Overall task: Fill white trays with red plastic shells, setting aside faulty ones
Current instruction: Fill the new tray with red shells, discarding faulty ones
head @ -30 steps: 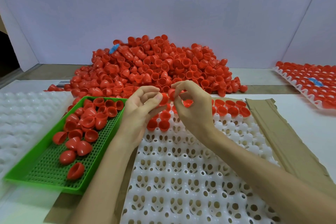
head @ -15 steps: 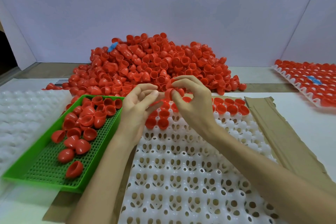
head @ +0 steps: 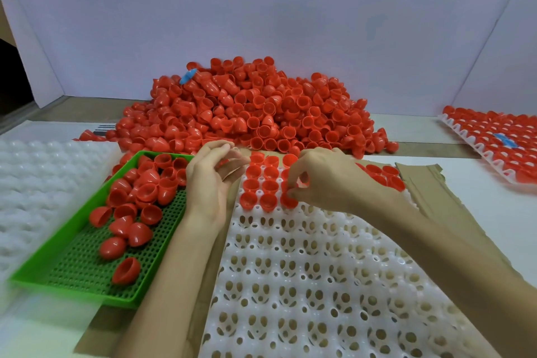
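red shells [head: 247, 113] are heaped loose at the back. at the far left a stack of empty white trays [head: 29, 183] is seen, and just beside it a green tray [head: 87, 276] with more shells lying in it. the left hand [head: 212, 183] is held over that tray's inner edge with its fingers loosely curled. a trace of red is glimpsed within them, but whether anything is gripped cannot be told. on the white tray [head: 290, 285], laid on cardboard [head: 430, 192], only the far rows are filled. one shell [head: 287, 201] is pinched at its rim by the curled fingertips of the right hand [head: 328, 183] and held at a cell beside the filled ones. a filled tray [head: 476, 152] lies well apart at the far right. the shells are judged light, thin and glossy, so somewhat slippery, stiff at the rim yet likely crushable. they are best taken by the rim, open side up, with a gentle pinch.
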